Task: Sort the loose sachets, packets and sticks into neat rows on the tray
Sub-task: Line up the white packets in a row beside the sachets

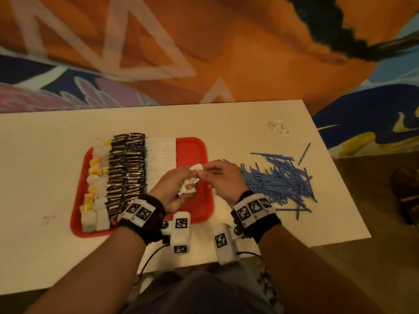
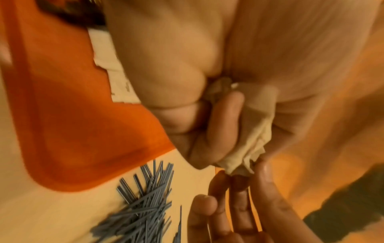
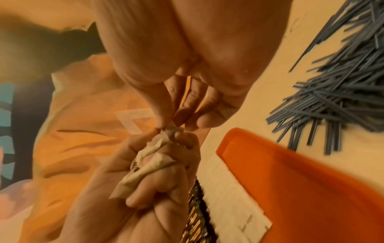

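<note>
From the head view I put us in the white-sachet step: my left hand is cupped over the red tray, fingers curled round a bunch of white sachets, and my right hand pinches one sachet at the top of the bunch. On the tray the yellow and white packets, the dark packets and a white row already lie in lines; the tray's right part is bare. The blue sticks lie loose on the table, and a few sachets sit far off at the back. Next, I judge, the pinched sachet must come free and go flat beside the white row.

The left wrist view shows my palm up close, the sachets crumpled in it, and right fingertips closing on their lower end. Blurred.

The right wrist view shows thumb and forefinger nipped on a sachet corner, the left fist clenched below over the dark packets.
</note>
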